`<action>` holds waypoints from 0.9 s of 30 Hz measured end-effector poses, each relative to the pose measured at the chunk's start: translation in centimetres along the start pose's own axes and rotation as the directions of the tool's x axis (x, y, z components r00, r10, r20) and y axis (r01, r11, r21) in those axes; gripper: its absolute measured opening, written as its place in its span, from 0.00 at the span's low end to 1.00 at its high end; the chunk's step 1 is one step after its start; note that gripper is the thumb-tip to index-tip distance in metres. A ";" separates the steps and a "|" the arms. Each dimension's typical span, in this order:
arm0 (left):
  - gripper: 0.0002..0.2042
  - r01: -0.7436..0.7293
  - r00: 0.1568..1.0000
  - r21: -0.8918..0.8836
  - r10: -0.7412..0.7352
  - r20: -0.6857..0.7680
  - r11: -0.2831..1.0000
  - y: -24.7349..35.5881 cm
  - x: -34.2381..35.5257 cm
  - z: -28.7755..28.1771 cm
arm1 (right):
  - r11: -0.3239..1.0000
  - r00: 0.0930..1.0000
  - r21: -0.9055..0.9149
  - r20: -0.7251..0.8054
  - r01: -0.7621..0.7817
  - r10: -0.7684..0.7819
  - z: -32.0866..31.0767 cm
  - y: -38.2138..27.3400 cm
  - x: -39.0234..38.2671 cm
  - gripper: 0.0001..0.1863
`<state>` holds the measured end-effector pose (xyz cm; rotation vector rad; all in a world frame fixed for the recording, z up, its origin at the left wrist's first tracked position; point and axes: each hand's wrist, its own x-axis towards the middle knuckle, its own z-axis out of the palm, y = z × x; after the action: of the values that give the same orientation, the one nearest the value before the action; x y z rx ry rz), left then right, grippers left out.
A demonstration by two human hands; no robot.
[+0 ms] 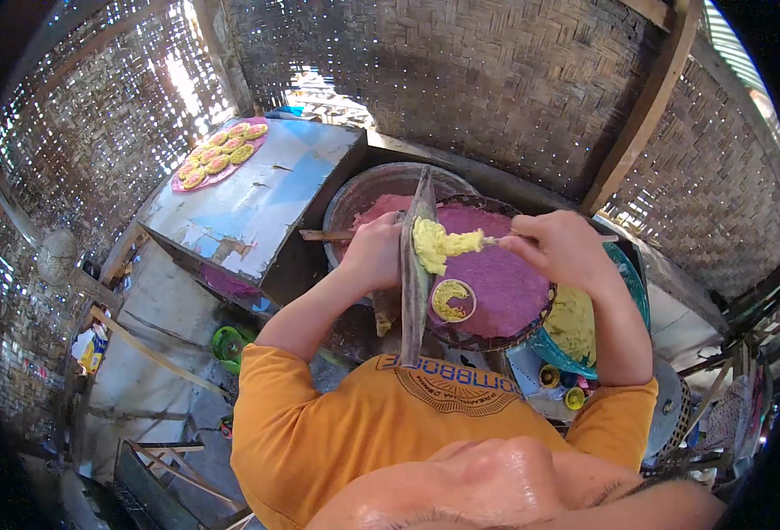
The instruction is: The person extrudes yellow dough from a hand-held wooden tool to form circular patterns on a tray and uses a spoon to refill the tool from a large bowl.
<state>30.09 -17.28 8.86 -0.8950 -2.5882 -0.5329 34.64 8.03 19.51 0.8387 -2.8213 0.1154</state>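
A: Why's the board [414, 274] on edge?
B: My left hand [374, 252] clamps it upright so the yellow dough [434, 245] faces the right.
A: Right hand [559, 247]?
B: Grip pinched on a thin stick [494, 239], tip in the dough, above the purple tray [500, 287].

The thin utensil in the right hand [559, 247] disappears inside the closed fingers, its grip hidden; its tip is buried in the lump of yellow dough [436, 244]. The left hand [375, 253] covers the middle of the brown wooden stick [323, 235] and part of the long grey upright board [414, 274], whose lower end sinks behind the orange shirt [381, 424]. The board also masks the near rim of the round metal basin of pink dough [381, 190]. Small yellow-and-pink cakes on the round pink tray [220, 155], at the blue table's far corner, are too small to make out. The teal bowl [633, 291] is largely hidden by the right forearm.
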 end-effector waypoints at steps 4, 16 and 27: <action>0.16 0.002 0.997 -0.039 -0.006 -0.078 0.999 -0.1 -0.1 0.6 | 0.999 0.996 -0.020 -0.086 0.025 -0.027 1.3 -2.1 1.1 0.13; 0.17 -0.058 0.994 -0.393 0.090 0.063 0.918 -4.4 0.5 1.5 | 0.633 0.627 -0.728 -0.369 0.264 -0.686 1.3 -2.3 -1.6 0.10; 0.16 -0.011 0.973 -0.996 -0.229 -0.030 0.084 0.8 4.8 0.3 | 0.285 0.814 0.944 -0.295 0.167 0.500 8.8 -3.6 0.1 0.07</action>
<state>26.92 -14.11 10.88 -0.8370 -1.7444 -2.5189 35.09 3.85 10.98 0.4337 -1.9723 1.9308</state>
